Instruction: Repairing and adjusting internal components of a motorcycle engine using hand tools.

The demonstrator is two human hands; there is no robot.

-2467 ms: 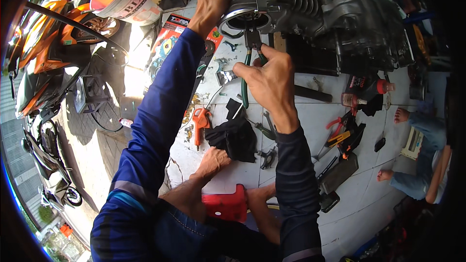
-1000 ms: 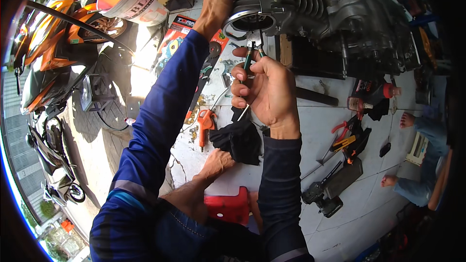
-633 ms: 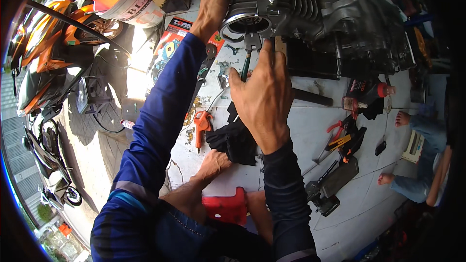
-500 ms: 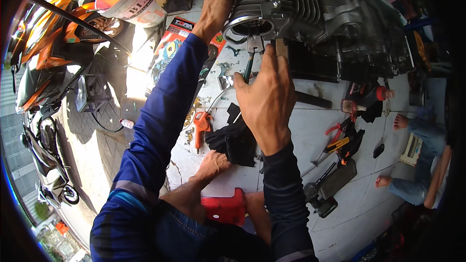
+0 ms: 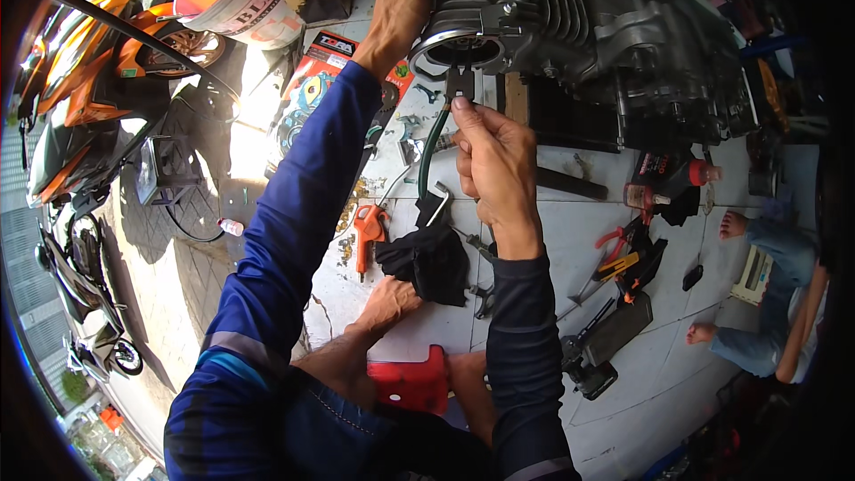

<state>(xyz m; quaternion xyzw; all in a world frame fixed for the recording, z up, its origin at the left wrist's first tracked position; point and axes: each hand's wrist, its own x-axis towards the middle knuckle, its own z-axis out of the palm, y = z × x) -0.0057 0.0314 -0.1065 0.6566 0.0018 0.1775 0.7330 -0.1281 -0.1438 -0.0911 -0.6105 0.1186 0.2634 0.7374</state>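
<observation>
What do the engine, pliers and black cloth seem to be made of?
Engine: probably cast aluminium; dull grey metal, thin fins. Pliers: likely steel head, dark grey sheen; green handles, perhaps plastic-coated, smooth and evenly coloured. Black cloth: matt fabric, soft folds; fibre unclear.

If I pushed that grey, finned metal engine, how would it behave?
The grey, finned metal engine would probably feel heavy, being bulky metal. It should be stiff, judging by its solid-looking fins. It seems unlikely to roll freely, given its irregular, jutting outline.
</observation>
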